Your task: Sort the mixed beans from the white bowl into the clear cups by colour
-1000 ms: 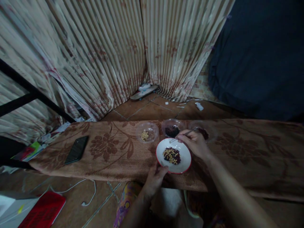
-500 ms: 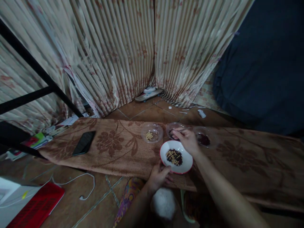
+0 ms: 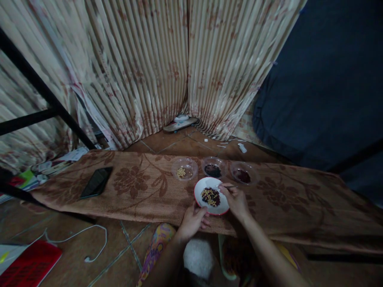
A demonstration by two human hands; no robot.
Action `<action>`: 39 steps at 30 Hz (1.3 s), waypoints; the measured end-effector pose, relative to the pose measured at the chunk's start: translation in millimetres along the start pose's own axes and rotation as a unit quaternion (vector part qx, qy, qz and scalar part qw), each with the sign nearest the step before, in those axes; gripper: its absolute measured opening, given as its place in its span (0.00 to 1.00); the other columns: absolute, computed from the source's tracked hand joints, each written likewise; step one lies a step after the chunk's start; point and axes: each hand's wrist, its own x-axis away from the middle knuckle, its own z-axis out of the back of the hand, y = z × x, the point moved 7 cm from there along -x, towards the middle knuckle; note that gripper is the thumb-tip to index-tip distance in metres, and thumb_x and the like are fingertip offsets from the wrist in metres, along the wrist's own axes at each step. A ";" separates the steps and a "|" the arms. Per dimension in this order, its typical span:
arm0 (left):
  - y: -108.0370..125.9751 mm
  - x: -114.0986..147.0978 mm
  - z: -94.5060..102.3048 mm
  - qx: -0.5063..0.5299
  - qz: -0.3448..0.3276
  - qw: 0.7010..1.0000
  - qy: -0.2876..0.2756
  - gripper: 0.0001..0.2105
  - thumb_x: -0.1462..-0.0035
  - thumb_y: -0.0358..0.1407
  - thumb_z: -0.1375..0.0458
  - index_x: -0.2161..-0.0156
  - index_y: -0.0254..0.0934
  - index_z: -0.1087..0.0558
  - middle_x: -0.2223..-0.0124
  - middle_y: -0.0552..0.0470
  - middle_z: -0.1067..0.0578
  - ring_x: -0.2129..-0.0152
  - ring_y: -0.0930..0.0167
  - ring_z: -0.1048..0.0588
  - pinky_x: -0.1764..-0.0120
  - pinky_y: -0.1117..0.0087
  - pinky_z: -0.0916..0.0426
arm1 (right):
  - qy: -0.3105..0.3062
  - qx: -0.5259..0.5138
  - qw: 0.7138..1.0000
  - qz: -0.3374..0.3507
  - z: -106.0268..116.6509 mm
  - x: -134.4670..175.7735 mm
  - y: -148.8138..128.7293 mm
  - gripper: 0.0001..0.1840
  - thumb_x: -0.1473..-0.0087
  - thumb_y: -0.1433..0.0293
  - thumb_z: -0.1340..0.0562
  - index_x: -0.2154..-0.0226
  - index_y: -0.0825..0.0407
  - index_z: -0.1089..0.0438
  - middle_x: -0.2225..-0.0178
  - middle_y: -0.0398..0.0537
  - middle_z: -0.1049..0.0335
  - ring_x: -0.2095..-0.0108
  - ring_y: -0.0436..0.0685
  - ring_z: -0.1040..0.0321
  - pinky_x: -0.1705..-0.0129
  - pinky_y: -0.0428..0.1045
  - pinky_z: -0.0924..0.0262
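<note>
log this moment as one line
left hand: at bowl rim; right hand: holding thin utensil over bowl; bowl: yellow and dark grains; beyond: three clear dishes

Red item cut off btm L; utensil too sm. to ID.

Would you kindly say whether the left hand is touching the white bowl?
Touching: in the head view, the left hand holds the bowl, thumb over the rim.

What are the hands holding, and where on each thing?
Left hand: the white bowl, by its near-left rim. Right hand: a thin utensil, along its shaft; type unclear.
</note>
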 end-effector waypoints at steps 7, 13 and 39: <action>-4.5 -3.6 0.4 -0.004 0.002 1.000 -0.004 0.23 0.51 0.46 0.43 0.53 0.35 0.40 0.69 0.51 0.28 0.83 0.76 0.28 0.83 0.78 0.38 | -0.014 0.019 1.000 0.002 -2.5 0.5 -2.5 0.18 0.48 0.56 0.42 0.68 0.53 0.27 0.67 0.50 0.25 0.67 0.57 0.30 0.63 0.50 0.39; -9.9 -7.0 0.9 0.002 0.001 1.000 0.002 0.24 0.52 0.49 0.43 0.55 0.35 0.40 0.69 0.52 0.27 0.83 0.76 0.28 0.84 0.79 0.39 | -0.030 0.037 0.999 0.020 -6.5 -1.2 -4.6 0.18 0.47 0.56 0.43 0.68 0.53 0.27 0.66 0.50 0.25 0.67 0.57 0.30 0.63 0.50 0.39; -13.6 -9.2 3.0 -0.014 -0.007 1.000 0.019 0.24 0.51 0.50 0.43 0.54 0.35 0.38 0.70 0.52 0.27 0.84 0.74 0.29 0.84 0.77 0.40 | 0.025 -0.172 0.983 0.054 -67.9 -67.3 -63.9 0.16 0.52 0.56 0.39 0.73 0.53 0.28 0.74 0.47 0.27 0.75 0.54 0.30 0.70 0.50 0.33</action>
